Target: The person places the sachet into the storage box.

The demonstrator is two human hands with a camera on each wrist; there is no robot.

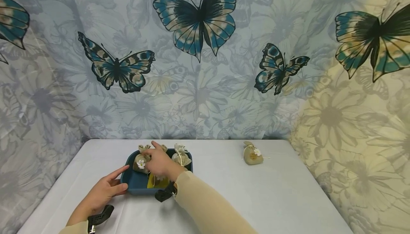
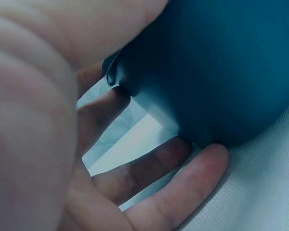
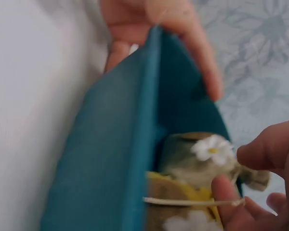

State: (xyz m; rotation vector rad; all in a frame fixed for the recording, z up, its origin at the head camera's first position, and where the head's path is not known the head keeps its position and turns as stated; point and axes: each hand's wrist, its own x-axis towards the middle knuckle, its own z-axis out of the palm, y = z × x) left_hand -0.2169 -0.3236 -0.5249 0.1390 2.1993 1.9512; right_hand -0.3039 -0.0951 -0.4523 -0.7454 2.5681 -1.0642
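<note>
My left hand (image 1: 104, 191) is at the left end of a dark blue tray (image 1: 136, 182). In the left wrist view its outstretched fingertips (image 2: 214, 156) touch the tray's outer side. Over the tray, my right hand (image 1: 161, 162) reaches in beside a small burlap pouch (image 1: 139, 163) with a white flower. The right wrist view puts thumb and finger apart on either side of the pouch's neck (image 3: 255, 178); contact is unclear. Below that hand lies a yellow piece (image 1: 163, 183) with another flowered pouch (image 3: 159, 214), partly hidden. A pale pouch (image 1: 182, 158) sits at the tray's right end.
Another flowered burlap pouch (image 1: 253, 154) stands at the back right of the white-covered table (image 1: 256, 198). A butterfly-print cloth (image 1: 198, 98) hangs behind the table and along both sides.
</note>
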